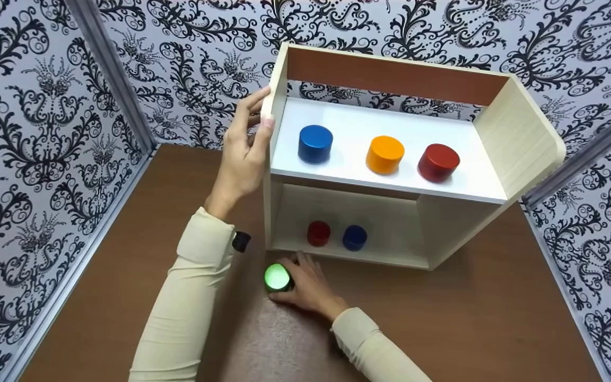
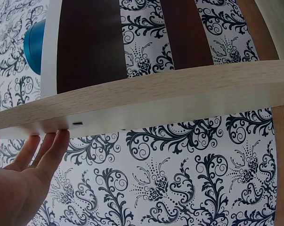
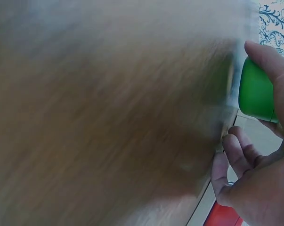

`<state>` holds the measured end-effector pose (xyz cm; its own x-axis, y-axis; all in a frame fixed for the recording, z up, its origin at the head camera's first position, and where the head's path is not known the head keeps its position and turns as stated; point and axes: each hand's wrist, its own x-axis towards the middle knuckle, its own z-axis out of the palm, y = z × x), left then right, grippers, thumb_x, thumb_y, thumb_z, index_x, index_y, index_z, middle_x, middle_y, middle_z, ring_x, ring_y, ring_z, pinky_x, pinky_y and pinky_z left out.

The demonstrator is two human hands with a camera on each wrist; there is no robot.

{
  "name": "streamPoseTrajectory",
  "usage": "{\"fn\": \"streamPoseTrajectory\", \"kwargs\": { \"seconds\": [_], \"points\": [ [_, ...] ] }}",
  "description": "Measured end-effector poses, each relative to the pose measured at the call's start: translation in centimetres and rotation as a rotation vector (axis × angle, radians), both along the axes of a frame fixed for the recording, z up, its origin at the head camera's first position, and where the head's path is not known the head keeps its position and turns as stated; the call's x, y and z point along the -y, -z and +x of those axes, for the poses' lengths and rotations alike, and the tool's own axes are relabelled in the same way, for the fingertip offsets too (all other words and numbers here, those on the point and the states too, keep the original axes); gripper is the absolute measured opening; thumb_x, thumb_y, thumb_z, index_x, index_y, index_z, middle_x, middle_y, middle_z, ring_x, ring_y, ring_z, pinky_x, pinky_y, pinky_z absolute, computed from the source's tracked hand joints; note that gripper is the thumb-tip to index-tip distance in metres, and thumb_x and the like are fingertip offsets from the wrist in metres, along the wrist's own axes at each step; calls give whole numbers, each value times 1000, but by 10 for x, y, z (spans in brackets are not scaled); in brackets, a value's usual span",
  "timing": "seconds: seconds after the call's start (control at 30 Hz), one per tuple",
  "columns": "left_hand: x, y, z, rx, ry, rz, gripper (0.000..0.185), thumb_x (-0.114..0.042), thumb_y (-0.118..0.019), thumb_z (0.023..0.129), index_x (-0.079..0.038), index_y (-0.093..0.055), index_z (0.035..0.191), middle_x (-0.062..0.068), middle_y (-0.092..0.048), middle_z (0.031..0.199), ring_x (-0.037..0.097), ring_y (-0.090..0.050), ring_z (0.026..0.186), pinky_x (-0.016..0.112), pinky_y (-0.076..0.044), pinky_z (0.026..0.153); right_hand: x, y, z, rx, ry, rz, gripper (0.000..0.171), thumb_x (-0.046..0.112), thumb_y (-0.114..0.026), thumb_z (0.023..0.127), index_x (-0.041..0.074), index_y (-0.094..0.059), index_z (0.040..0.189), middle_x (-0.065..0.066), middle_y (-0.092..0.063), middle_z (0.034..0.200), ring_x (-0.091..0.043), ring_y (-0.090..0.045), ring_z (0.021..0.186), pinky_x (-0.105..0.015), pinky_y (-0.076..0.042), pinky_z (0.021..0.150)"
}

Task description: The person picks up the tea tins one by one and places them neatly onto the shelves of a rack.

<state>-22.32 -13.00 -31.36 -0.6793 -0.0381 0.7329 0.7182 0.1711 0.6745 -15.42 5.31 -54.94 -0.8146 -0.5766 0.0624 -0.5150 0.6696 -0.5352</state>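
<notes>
A light wooden shelf unit point(image 1: 517, 138) stands on a brown table point(image 1: 470, 318). My left hand point(image 1: 244, 154) rests with straight fingers against the unit's left side panel point(image 2: 179, 94), thumb at the front edge. In front of the unit, my right hand point(image 1: 305, 289) grips a green cylinder point(image 1: 277, 276) low over the table. The right wrist view shows the thumb and fingers around the green cylinder point(image 3: 255, 92). On the white upper shelf stand a blue cylinder point(image 1: 315, 143), an orange cylinder point(image 1: 384, 154) and a red cylinder point(image 1: 438, 162).
The lower compartment holds a small red cylinder point(image 1: 319, 233) and a small blue cylinder point(image 1: 355, 237). Patterned black-and-white walls point(image 1: 45, 132) close in the table on the left, back and right. Bare brown tabletop lies to the right of my right hand.
</notes>
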Motion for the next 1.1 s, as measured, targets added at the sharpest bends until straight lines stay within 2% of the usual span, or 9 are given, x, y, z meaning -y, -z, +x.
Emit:
{"fn": "streamPoseTrajectory", "kwargs": {
  "seconds": [0.17, 0.27, 0.4, 0.53, 0.7, 0.8, 0.93, 1.1],
  "points": [
    [0, -1, 0, 1, 0, -8, 45, -18, -48, 104, 0, -45, 145, 28, -56, 129, 43, -60, 108, 49, -60, 83, -9, -5, 4, 59, -2, -5, 66, 44, -84, 82, 17, -59, 136, -17, -50, 138, -38, -43, 135, -67, -30, 112],
    [0, -1, 0, 4, -6, -15, 45, -18, -48, 105, -1, -45, 145, 28, -56, 129, 42, -60, 108, 49, -60, 83, -16, -5, 7, 70, 3, -3, 66, 46, -83, 82, 17, -59, 136, -17, -51, 138, -39, -43, 135, -67, -31, 112],
    [0, 0, 0, 4, -17, -17, 44, -19, -48, 105, -1, -45, 145, 28, -56, 130, 41, -60, 109, 49, -59, 84, -28, -5, 10, 46, 5, -12, 63, 47, -83, 82, 18, -60, 132, -9, -52, 127, -32, -51, 123, -67, -37, 107],
    [1, 0, 0, 4, -24, -17, 44, -19, -48, 105, -1, -46, 145, 26, -57, 130, 41, -60, 109, 49, -59, 85, -43, -6, 14, 45, 15, -30, 61, 46, -83, 81, 18, -61, 130, -5, -53, 120, -29, -53, 117, -64, -40, 106],
    [1, 0, 0, 1, -24, -18, 44, -19, -48, 105, -1, -46, 145, 27, -56, 130, 42, -60, 109, 49, -59, 84, -62, -7, 20, 62, 52, -41, 63, 48, -83, 81, 15, -61, 131, -9, -53, 124, -36, -51, 126, -66, -37, 107],
    [2, 1, 1, -3, -22, -13, 43, -19, -48, 105, -1, -46, 144, 28, -57, 129, 42, -60, 108, 49, -59, 82, -74, -7, 21, 41, 74, -46, 63, 49, -84, 80, 15, -62, 129, -8, -53, 122, -35, -53, 119, -61, -43, 103],
    [2, 1, 1, -4, -18, -7, 42, -17, -49, 105, -2, -47, 144, 26, -57, 128, 41, -59, 107, 50, -59, 80, -91, -10, 21, 4, 118, -50, 62, 48, -85, 78, 15, -63, 126, -3, -52, 115, -26, -55, 105, -52, -48, 93],
    [1, 0, 1, -1, -12, -1, 42, -17, -49, 104, -3, -47, 144, 24, -57, 128, 40, -59, 108, 50, -59, 81, -114, -15, 18, -13, 186, -71, 61, 45, -87, 78, 15, -63, 126, -5, -54, 118, -28, -55, 109, -55, -49, 95]
  ]
}}
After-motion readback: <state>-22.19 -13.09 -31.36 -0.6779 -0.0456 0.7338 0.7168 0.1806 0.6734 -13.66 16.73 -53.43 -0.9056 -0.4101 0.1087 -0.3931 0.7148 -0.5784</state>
